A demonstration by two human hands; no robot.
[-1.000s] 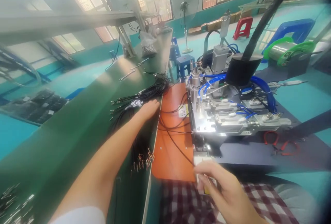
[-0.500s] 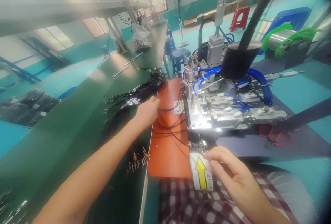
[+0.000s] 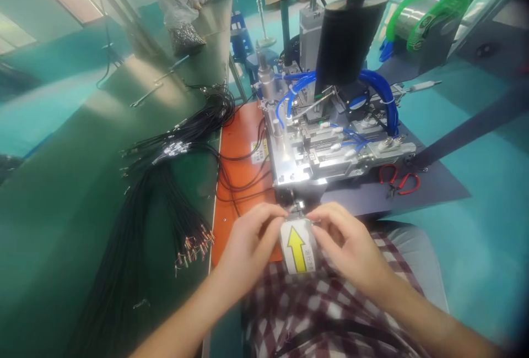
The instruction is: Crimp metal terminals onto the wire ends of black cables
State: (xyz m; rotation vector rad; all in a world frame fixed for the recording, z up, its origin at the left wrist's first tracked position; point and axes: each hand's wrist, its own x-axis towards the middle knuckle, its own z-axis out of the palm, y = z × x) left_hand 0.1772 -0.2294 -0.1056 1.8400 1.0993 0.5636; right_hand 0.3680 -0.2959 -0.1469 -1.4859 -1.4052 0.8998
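Observation:
My left hand (image 3: 260, 231) is closed in a pinch at the front of a metal bench machine (image 3: 289, 168), just left of a white plate with a yellow arrow (image 3: 296, 248). My right hand (image 3: 349, 242) pinches at the plate's upper right corner, fingertips a short gap from the left ones. What either pinch holds is too small or hidden to make out. Thin black cables (image 3: 243, 186) loop over an orange board (image 3: 231, 237) towards the machine front, one passing behind my left hand. Between the fingertips and the machine sits a small metal fixture (image 3: 296, 207).
On the green table (image 3: 61, 226) lies a large bundle of black cables (image 3: 124, 226) with bare copper-coloured ends (image 3: 194, 245). Red-handled pliers (image 3: 399, 182) rest right of the machine. Behind are a green-flanged wire spool (image 3: 425, 19) and a bag of small metal parts (image 3: 182, 33).
My left hand has come from the cable bundle to the machine front, beside my right hand. The right hand stays by the arrow plate, still pinched. The view has tilted down and shifted right.

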